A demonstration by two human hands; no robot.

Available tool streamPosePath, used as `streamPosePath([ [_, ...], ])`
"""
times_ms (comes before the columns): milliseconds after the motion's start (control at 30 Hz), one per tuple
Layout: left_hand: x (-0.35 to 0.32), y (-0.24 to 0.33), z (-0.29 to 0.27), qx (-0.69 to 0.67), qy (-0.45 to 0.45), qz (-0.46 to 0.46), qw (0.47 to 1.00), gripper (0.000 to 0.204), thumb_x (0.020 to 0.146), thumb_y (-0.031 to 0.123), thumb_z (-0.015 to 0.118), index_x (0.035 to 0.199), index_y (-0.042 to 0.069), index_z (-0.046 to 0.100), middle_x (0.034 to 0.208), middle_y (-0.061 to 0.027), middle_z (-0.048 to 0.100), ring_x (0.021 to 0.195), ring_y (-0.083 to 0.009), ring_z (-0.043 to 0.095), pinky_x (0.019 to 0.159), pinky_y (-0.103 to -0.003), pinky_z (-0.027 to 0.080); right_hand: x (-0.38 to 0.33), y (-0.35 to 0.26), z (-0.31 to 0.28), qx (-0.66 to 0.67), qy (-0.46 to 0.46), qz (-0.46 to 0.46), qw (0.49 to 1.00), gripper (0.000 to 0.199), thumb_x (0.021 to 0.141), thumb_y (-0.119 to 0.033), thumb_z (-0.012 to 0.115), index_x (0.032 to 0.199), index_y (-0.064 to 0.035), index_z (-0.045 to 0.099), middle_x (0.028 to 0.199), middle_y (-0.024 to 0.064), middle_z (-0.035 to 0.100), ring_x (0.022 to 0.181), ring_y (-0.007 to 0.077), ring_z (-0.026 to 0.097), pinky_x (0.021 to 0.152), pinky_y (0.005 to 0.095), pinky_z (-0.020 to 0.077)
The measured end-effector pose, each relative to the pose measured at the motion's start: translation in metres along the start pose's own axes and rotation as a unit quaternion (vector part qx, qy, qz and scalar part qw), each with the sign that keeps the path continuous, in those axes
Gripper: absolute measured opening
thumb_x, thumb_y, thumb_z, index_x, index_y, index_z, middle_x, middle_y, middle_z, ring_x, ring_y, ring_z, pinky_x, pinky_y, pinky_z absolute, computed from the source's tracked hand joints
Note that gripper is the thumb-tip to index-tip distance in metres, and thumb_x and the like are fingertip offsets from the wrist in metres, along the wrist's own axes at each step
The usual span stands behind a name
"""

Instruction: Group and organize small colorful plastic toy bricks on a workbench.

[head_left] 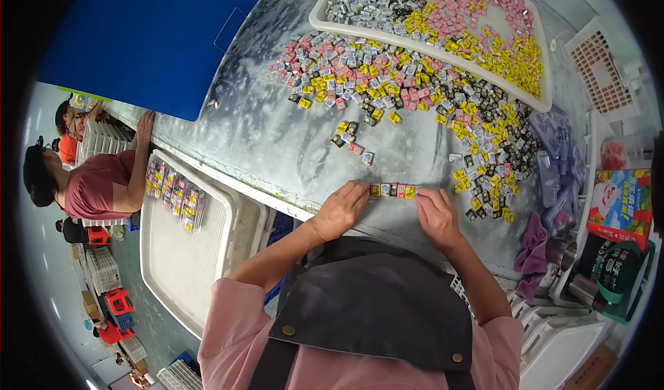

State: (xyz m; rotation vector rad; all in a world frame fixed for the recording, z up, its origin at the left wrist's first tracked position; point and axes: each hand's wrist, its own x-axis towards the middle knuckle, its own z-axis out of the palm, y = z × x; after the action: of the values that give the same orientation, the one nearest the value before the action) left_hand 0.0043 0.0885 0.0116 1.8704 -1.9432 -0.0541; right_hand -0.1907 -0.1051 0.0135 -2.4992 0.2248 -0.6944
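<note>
A short row of small wrapped candies (393, 190), yellow, black and pink, lies on the grey table (277, 141) between my two hands. My left hand (341, 209) presses against the row's left end with its fingertips. At the row's right end my right hand (437, 216) pinches the last pieces. A few loose candies (353, 141) lie just beyond the row. Farther off a wide scatter of mixed candies (408, 79) covers the table.
A white tray (546, 93) heaped with candies sits at the far edge. A white perforated tray (187, 252) with packed strips (176, 196) stands at my left, near a seated person (97, 182). Clear plastic sleeves (560, 162), a purple cloth (532, 252) and colourful bags (622, 203) lie at right.
</note>
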Motion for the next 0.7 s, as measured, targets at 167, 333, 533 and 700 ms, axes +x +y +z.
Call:
streamPosePath([
  [167,-0.001,0.002,-0.002,0.003,0.011,-0.009,1.000,0.042,0.079,0.006,0.064,0.117,-0.012,0.061,0.124,-0.0213,0.056,0.112,-0.0354,0.056,0.098,-0.040,0.050,0.002,-0.002,-0.002,-0.023,-0.002,0.001,1.000,0.018,0.078,0.005,0.067,0.096,0.0021,0.065,0.102,0.0133,0.064,0.089,0.0310,0.062,0.077,0.0399,0.0527],
  [333,0.021,0.010,-0.002,-0.019,-0.004,0.002,1.000,0.051,0.090,0.019,0.066,0.134,-0.005,0.053,0.142,-0.0219,0.048,0.133,-0.0401,0.046,0.111,-0.050,0.040,0.005,-0.014,-0.012,-0.100,-0.009,-0.008,0.995,0.023,0.079,0.001,0.071,0.101,0.0020,0.067,0.107,0.0137,0.066,0.097,0.0336,0.061,0.085,0.0422,0.0514],
  [533,0.014,0.017,0.010,-0.008,-0.109,-0.013,0.994,0.072,0.094,0.041,0.062,0.153,0.008,0.037,0.162,-0.0196,0.025,0.150,-0.0406,0.021,0.120,-0.055,0.019,0.005,-0.022,-0.010,-0.074,-0.046,-0.032,0.996,0.035,0.078,-0.011,0.075,0.108,0.0036,0.066,0.116,0.0151,0.063,0.107,0.0329,0.058,0.099,0.0507,0.0458],
  [700,0.022,0.020,0.011,-0.006,-0.142,-0.009,0.990,0.073,0.094,0.040,0.062,0.153,0.007,0.036,0.162,-0.0227,0.022,0.151,-0.0419,0.019,0.120,-0.057,0.018,-0.001,-0.012,-0.005,-0.100,-0.068,-0.056,0.991,0.033,0.080,-0.009,0.073,0.110,0.0029,0.066,0.117,0.0143,0.063,0.110,0.0323,0.059,0.098,0.0501,0.0458],
])
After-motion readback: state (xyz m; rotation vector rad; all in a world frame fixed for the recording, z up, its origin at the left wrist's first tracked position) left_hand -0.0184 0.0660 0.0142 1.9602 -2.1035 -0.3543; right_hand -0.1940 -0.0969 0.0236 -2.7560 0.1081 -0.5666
